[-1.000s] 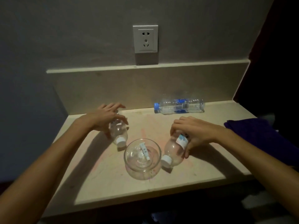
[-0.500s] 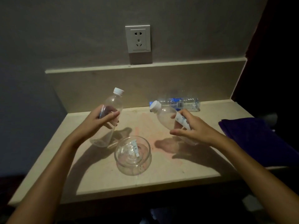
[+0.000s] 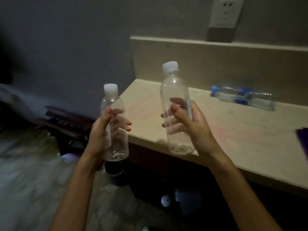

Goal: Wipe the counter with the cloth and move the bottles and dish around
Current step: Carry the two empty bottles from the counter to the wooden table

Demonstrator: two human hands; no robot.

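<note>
Bottles: I hold one upright in each hand, lifted off the worktop (image 3: pixel 233 130).
Left hand (image 3: pixel 101 129): wraps the small bottle (image 3: pixel 115 124), out past the edge.
Right hand (image 3: pixel 188 120): wraps the taller bottle (image 3: pixel 175 104).
Third bottle (image 3: pixel 243 97): lies by the backsplash.
Risk: smooth plastic could slip and drop to the floor.

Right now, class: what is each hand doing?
Left hand: grips the smaller clear bottle.
Right hand: grips the taller clear bottle.
</note>
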